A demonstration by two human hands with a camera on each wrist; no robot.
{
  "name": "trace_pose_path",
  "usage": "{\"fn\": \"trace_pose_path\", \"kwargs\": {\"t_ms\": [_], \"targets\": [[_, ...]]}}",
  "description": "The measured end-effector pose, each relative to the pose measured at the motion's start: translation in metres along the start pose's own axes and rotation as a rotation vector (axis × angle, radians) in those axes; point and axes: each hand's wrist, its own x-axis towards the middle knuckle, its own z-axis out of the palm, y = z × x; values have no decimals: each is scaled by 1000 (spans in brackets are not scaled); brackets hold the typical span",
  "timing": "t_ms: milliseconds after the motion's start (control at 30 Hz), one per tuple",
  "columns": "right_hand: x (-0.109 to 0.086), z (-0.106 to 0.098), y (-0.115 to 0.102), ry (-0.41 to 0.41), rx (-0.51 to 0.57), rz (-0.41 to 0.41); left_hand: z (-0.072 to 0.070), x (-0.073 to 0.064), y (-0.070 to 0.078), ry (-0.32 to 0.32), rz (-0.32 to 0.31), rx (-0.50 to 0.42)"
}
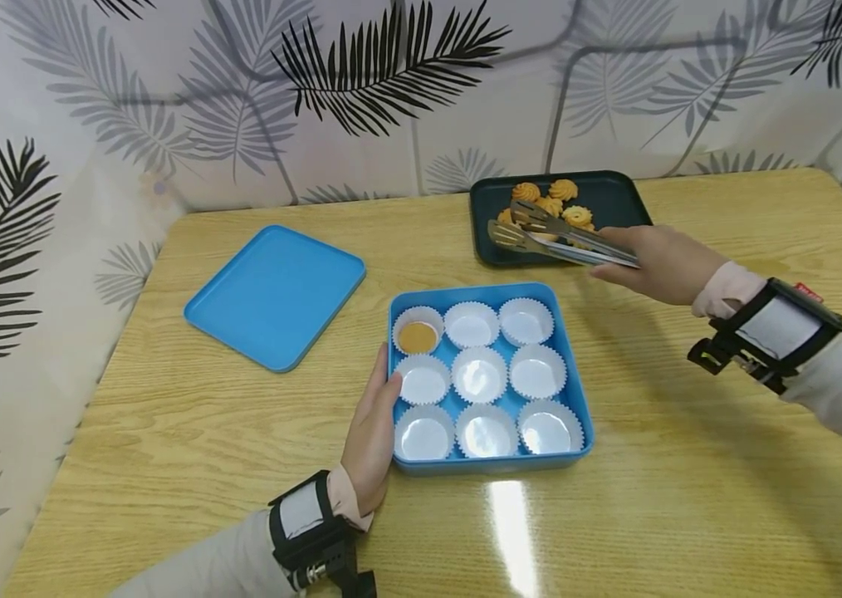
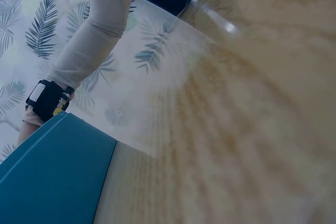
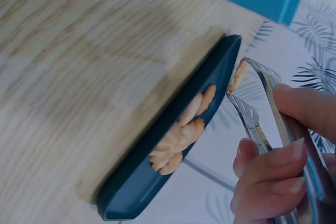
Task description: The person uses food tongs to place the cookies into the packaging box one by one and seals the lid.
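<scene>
My right hand (image 1: 663, 262) grips metal tongs (image 1: 570, 237) over the dark tray (image 1: 633, 218) of swirled cookies (image 1: 578, 218). Between the slotted tips a cookie (image 3: 237, 77) is pinched, raised above the tray in the right wrist view. Along the left side of a blue box (image 1: 491, 467) lies my left hand (image 1: 370, 440), fingers straight against the wall and thumb at the rim. Inside the box sit rows of white paper cups (image 1: 479, 374); the back-left one contains a flat orange-brown round (image 1: 417, 338). The left wrist view shows the box wall (image 2: 58, 177), the left fingers hidden.
A blue lid (image 1: 275, 295) lies flat on the wooden table (image 1: 189, 465), left of the box. Behind the table's back edge hangs a leaf-patterned sheet (image 1: 391, 158). The dark tray stands near that edge, behind and right of the box.
</scene>
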Motion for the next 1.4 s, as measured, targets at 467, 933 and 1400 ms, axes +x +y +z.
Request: {"fn": "trace_pose_path", "kwargs": {"t_ms": [467,933,1400], "targets": [[-34,-10,-34,102,56,-149,0,8,4,12,6,27],[-47,-4,-46,106,1,-234,3,25,10,30,12,20],[-42,9,-44,139,-35,-314,3,36,16,37,10,11]]}}
